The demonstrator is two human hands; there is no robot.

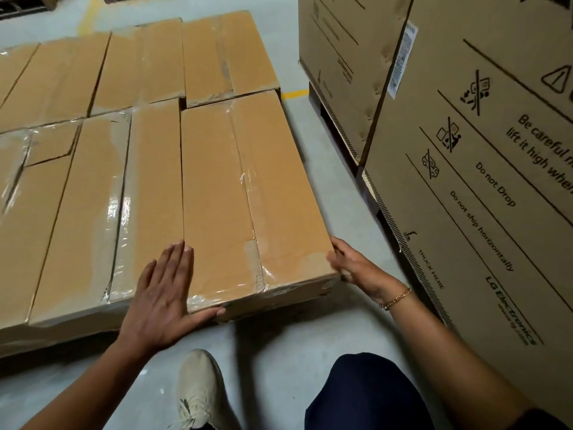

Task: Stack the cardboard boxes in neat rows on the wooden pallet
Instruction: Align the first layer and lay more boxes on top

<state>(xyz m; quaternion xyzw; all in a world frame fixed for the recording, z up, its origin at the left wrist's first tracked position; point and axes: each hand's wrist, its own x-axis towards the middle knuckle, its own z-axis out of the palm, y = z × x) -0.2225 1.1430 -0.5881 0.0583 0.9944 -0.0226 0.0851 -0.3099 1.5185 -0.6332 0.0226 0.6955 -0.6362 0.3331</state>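
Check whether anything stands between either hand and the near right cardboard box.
Nothing visible does. The left hand lies flat on the near left corner of the box, thumb on its front edge; the right hand touches its right side at the near corner.

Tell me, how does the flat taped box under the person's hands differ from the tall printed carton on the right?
The taped box lies flat and low; the printed carton stands tall. The taped box is plain with clear tape; the printed carton bears warning symbols and "Do not Drop". The left hand and right hand touch the taped box, not the printed carton. Both are brown cardboard.
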